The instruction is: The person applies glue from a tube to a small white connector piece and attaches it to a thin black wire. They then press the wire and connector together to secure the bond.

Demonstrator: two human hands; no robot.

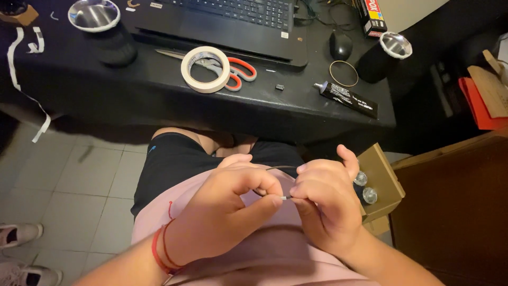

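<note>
Both hands meet over my lap, in front of a pink shirt. My left hand [233, 204] pinches a thin dark wire [280, 168] between thumb and forefinger; a red string bracelet is on that wrist. My right hand [325, 198] grips the same wire's pale bare tip [286, 198] right beside the left fingertips. The wire loops up behind the fingers and most of it is hidden by the hands.
A black table [159, 100] stands ahead with a laptop [233, 26], masking tape roll [205, 69], orange-handled scissors [238, 71], black glue tube [349, 99], mouse [341, 45], rubber band [344, 73] and two black speakers. A cardboard piece with small bulbs [378, 182] sits at my right knee.
</note>
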